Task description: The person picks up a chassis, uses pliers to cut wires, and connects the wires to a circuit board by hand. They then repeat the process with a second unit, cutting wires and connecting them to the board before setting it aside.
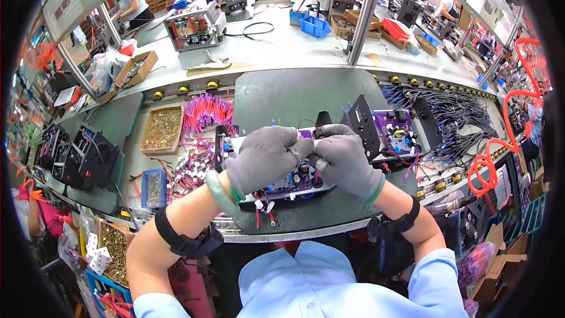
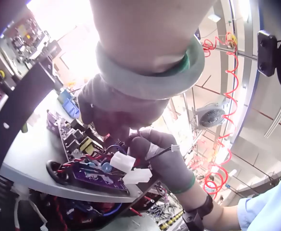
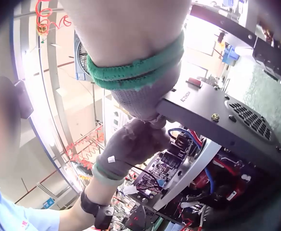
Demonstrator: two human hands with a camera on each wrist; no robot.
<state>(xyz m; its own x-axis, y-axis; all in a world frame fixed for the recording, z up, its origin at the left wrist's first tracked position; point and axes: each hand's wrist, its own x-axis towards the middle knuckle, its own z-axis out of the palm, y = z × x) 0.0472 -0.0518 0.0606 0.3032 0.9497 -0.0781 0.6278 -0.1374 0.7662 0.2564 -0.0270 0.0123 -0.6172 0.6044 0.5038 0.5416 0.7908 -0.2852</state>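
Observation:
Both hands wear grey knit gloves and meet over an opened device with a purple circuit board (image 1: 282,187) in a metal chassis. The left hand (image 1: 265,156) has curled fingers, its fingertips against those of the right hand (image 1: 347,159). Between them they pinch a thin wire, mostly hidden by the gloves. A black lead with a small white plug (image 2: 175,148) sticks out beside the right hand in the left wrist view. Two larger white connectors (image 2: 122,162) hang at the board's edge below the fingers. A black perforated panel (image 3: 248,120) stands close beside the right hand.
A second purple-board unit (image 1: 395,132) stands at the right, near bundled black cables (image 1: 459,112). At the left are a carton of brass-coloured small parts (image 1: 163,126), pink-purple wires (image 1: 207,112) and a blue bin (image 1: 153,188). A coiled red hose (image 1: 485,171) hangs at the right.

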